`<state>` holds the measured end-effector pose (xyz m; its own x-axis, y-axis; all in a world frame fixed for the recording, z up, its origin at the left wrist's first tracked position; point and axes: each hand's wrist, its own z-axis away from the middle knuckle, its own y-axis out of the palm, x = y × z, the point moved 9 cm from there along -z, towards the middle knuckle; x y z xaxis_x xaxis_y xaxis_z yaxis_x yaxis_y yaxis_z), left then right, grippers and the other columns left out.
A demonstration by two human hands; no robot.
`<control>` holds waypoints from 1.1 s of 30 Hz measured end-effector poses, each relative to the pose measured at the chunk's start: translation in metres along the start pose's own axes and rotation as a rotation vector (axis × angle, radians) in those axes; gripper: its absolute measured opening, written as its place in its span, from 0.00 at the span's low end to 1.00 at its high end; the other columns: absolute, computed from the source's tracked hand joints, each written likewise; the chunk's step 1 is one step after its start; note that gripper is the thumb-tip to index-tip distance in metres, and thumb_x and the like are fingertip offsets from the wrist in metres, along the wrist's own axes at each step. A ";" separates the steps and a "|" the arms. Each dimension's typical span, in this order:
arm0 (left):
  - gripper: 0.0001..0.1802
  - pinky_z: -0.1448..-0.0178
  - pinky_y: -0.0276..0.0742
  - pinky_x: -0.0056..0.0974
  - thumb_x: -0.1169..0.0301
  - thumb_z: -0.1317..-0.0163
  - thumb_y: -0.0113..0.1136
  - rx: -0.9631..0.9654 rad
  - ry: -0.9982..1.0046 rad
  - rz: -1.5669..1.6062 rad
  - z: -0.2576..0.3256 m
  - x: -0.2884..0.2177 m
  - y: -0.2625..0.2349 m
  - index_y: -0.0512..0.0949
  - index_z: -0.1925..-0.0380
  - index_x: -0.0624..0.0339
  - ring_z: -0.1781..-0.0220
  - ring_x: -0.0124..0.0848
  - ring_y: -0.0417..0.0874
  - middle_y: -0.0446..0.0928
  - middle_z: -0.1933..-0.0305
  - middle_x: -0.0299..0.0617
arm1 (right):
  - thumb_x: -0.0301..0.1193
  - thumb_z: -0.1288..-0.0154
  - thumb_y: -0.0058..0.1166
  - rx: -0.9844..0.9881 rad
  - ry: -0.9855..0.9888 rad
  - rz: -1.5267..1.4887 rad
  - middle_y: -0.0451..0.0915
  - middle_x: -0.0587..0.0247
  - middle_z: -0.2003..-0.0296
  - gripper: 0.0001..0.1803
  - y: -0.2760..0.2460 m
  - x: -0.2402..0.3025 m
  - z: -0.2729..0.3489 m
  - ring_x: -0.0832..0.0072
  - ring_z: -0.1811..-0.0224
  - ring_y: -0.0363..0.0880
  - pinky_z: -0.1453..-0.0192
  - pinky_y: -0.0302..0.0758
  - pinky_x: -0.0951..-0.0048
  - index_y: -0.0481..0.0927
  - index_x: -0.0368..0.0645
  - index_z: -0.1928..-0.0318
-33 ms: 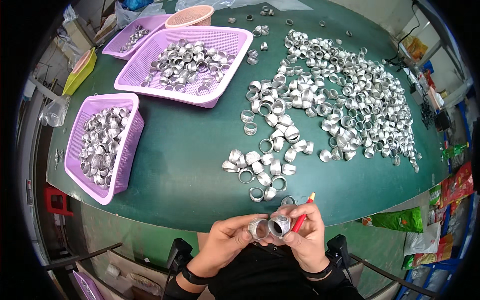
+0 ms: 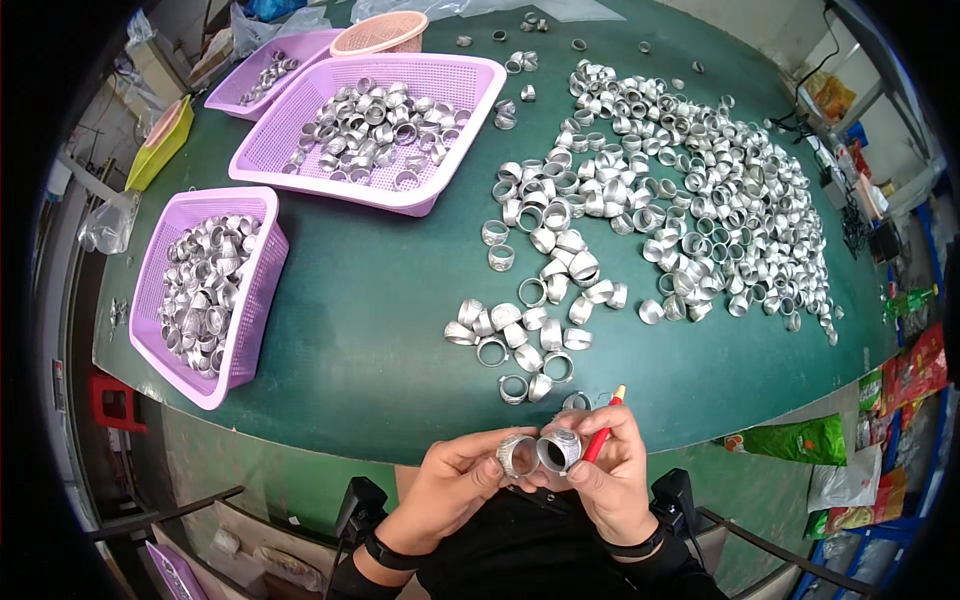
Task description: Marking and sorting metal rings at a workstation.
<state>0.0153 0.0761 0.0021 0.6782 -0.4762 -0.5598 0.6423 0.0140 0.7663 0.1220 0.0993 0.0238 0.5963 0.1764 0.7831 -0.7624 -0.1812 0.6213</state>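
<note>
Near the table's front edge, my left hand [image 2: 452, 487] is closed with a silver metal ring [image 2: 504, 458] between thumb and fingers, its opening facing up. My right hand [image 2: 618, 490] pinches a second patterned metal ring [image 2: 567, 443], tilted beside the first one. A red pen-like stick [image 2: 599, 441] with a yellow end also sits in the right hand, slanting up between the fingers. Whether the two rings touch I cannot tell. Just beyond the fingers lies another ring [image 2: 577, 401] on the green table [image 2: 370, 320].
Loose rings [image 2: 545, 335] lead back to a large heap [image 2: 715, 215] at right. Lilac baskets of rings stand at left [image 2: 262, 300], back left [image 2: 420, 200] and behind [image 2: 232, 103], near a peach basket [image 2: 380, 40]. Packets [image 2: 795, 442] are beyond the right edge.
The red stick has tipped very slightly to the left in my right hand. Both hands keep their grip on the rings; the rest looks the same.
</note>
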 end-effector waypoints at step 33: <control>0.08 0.82 0.58 0.20 0.69 0.41 0.50 -0.015 -0.357 0.123 0.016 0.022 -0.001 0.70 0.66 0.63 0.77 0.21 0.69 0.71 0.69 0.41 | 0.27 0.43 0.52 -0.085 -0.225 0.558 0.77 0.46 0.75 0.13 -0.017 0.058 0.010 0.69 0.69 0.79 0.72 0.75 0.75 0.60 0.37 0.71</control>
<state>0.0243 0.0517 -0.0058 0.5851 -0.7467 -0.3164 0.5706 0.1018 0.8149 0.1719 0.1033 0.0596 0.1325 -0.1334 0.9822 -0.9871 -0.1080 0.1185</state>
